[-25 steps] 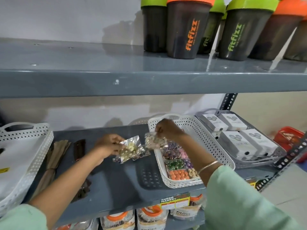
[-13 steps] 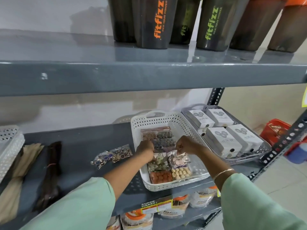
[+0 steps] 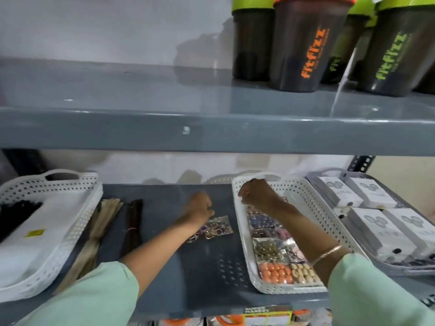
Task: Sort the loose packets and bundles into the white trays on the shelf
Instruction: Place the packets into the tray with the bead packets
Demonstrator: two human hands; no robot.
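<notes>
Pictured mid-sort at a grey metal shelf (image 3: 164,267): left hand (image 3: 200,207) reaching down onto the last loose clear packets of beads (image 3: 217,228) lying on the bare shelf between two trays, fingers curled at their upper edge, grasp not clear enough to call. Right hand (image 3: 255,192) held loosely clenched over the far end of the middle white tray (image 3: 242,231), whether holding anything impossible to tell, probably there to settle a packet into the row. Already laid side by side down that tray, sorted bead packets (image 3: 275,257), orange ones nearest. Beside the left white tray (image 3: 70,236), brown and dark bundles (image 3: 113,222) lying loose on the shelf, seemingly yet to be sorted. Farther right, white boxes (image 3: 376,220) in a grey tray.
</notes>
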